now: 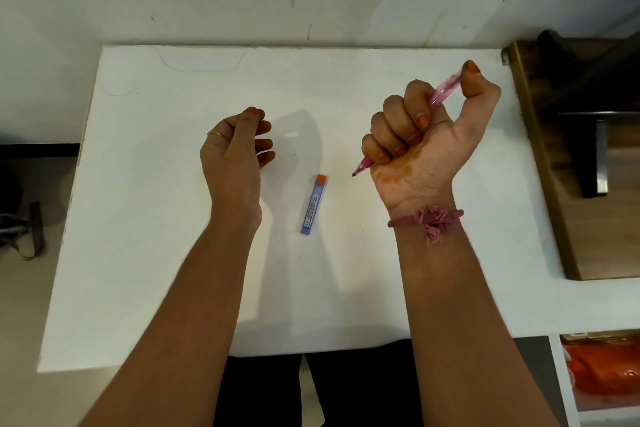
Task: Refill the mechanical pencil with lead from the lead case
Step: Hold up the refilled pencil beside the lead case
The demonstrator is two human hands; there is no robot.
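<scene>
Two bare hands are seen above one white rectangular table [145, 218]. One translucent pink plastic mechanical pencil [445, 88] is gripped in the fist of the right hand [420, 135]: four fingers are curled round its barrel, and the thumb is pressed on its upper end. The pencil is held slanted, with its dark tip [354, 174] emerging below the little finger and pointed down and to the left, just above the table surface. One slim blue rectangular lead case with an orange cap [314, 203] is laid flat on the table between the two wrists, cap end away from the person; it is touched by neither hand. The left hand [235, 149] is held apart from the case, its fingers loosely curled (nothing is seen in them). One gold ring [215, 133] is worn on that hand, and one frayed pink thread band [427, 218] is tied round the right wrist.
</scene>
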